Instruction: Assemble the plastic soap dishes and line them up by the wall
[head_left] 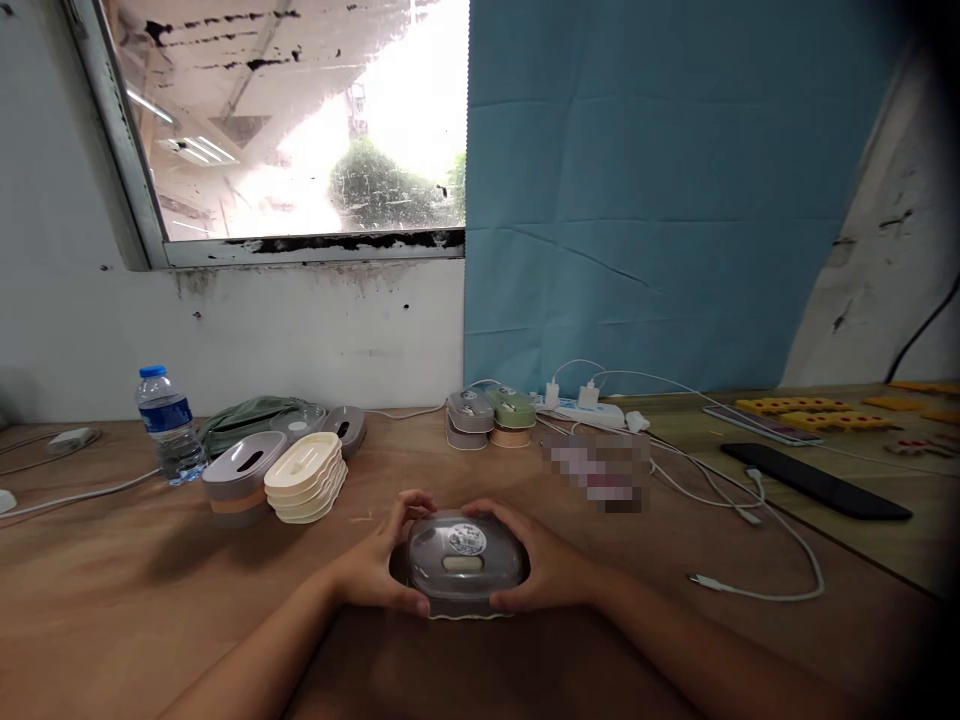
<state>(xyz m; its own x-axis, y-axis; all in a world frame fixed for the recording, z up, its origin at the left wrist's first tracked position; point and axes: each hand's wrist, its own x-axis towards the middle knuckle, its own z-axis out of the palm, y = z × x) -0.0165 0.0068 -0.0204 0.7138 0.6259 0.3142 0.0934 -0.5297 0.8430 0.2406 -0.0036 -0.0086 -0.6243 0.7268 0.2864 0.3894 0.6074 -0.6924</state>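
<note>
In the middle front of the table, a small grey oval box (pixel 493 577) has a clear domed lid with a round printed sticker (pixel 466 540) on top. A pale oblong patch shows through the lid, and a cream wavy edge runs along the bottom. My left hand (pixel 371 568) is curved round the box's left end, thumb at the front. From the right end my right hand (pixel 551 565) grips it, thumb at the front lower corner. The far fingertips are partly hidden behind the box.
Left stand stacked cream trays (pixel 304 470), grey slotted containers (pixel 244 465), a green pouch (pixel 255 420) and a water bottle (pixel 169 425). Several finished-looking boxes (pixel 470 410) sit by the wall. White cables (pixel 780 597), a power strip (pixel 592 410) and a black phone-like slab (pixel 814 482) lie right.
</note>
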